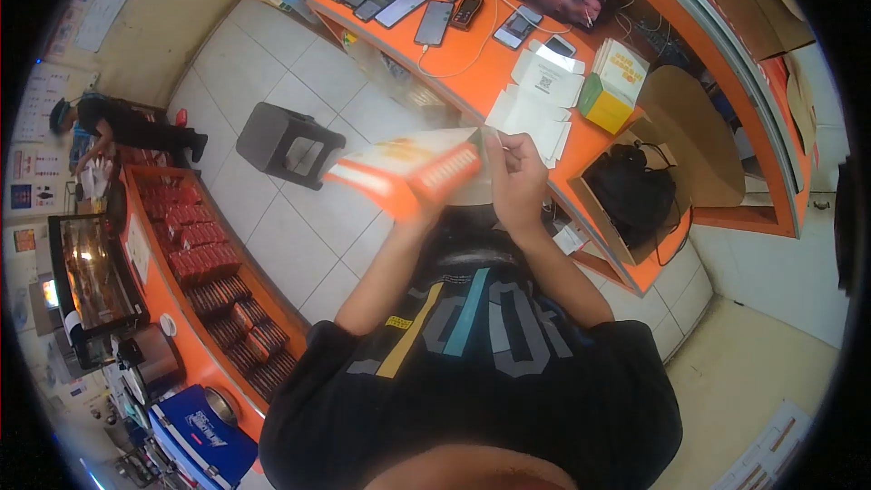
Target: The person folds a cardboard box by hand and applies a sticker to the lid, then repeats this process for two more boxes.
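Note:
In front of my chest I hold an orange and white cardboard box point(408, 163), blurred by motion, with a flap or panel standing out toward the left. My right hand point(519, 172) pinches the box's right end between thumb and fingers. From below, my left hand point(419, 214) supports the box, its fingers mostly hidden behind the card. On the orange counter beyond lie unfolded white card pieces point(535, 100) with a printed code. Beside them stands a yellow, green and white carton point(615, 86).
Several phones point(399, 7) and cables lie along the orange counter point(472, 63). An open brown box point(626, 191) holds a black bag. A dark stool point(288, 143) stands on the tiles. Another person point(127, 125) leans over a shelf with red packs point(201, 249) at left.

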Action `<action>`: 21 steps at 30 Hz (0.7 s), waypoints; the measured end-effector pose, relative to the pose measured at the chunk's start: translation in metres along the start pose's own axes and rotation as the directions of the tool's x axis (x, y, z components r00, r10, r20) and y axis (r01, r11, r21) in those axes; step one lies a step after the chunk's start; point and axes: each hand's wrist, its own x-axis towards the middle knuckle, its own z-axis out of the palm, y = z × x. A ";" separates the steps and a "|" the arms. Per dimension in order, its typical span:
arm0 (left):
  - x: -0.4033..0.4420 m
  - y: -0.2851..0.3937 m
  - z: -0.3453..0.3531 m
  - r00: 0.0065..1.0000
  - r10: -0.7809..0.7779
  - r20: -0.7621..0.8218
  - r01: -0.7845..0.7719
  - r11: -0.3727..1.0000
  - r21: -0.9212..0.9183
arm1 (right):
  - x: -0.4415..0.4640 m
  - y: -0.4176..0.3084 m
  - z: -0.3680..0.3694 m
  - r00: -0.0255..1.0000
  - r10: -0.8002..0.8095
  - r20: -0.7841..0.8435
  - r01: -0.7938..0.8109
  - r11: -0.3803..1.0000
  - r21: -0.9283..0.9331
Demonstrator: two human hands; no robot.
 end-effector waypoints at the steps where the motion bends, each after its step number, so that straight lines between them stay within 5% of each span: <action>1: -0.007 -0.006 -0.004 1.000 0.008 0.003 -0.008 1.000 0.026 | 0.000 0.000 0.001 0.999 0.035 0.022 -0.037 0.997 0.065; 6: -0.029 -0.004 -0.014 0.999 0.033 0.003 -0.033 0.972 0.234 | -0.001 -0.006 -0.001 0.984 0.073 0.163 -0.113 0.960 0.255; 9: -0.030 0.005 -0.017 0.998 0.068 -0.004 -0.062 0.927 0.371 | 0.000 -0.011 -0.003 0.971 -0.036 0.234 -0.018 0.974 0.224; 12: -0.032 0.008 -0.015 0.989 0.146 0.001 -0.127 0.857 0.500 | -0.003 -0.019 -0.006 0.980 -0.035 0.196 0.014 0.994 0.109; 15: -0.030 0.003 -0.014 0.965 0.262 0.014 -0.213 0.750 0.626 | -0.004 -0.023 -0.011 0.959 -0.186 0.215 0.252 0.908 -0.335; 19: -0.014 -0.014 -0.026 0.899 0.430 0.079 -0.330 0.548 0.769 | -0.006 -0.014 -0.010 0.978 -0.131 0.165 0.186 0.905 -0.382; 21: -0.009 -0.002 -0.017 0.912 0.404 0.069 -0.310 0.570 0.761 | -0.008 -0.007 -0.007 0.980 -0.077 0.183 0.128 0.951 -0.281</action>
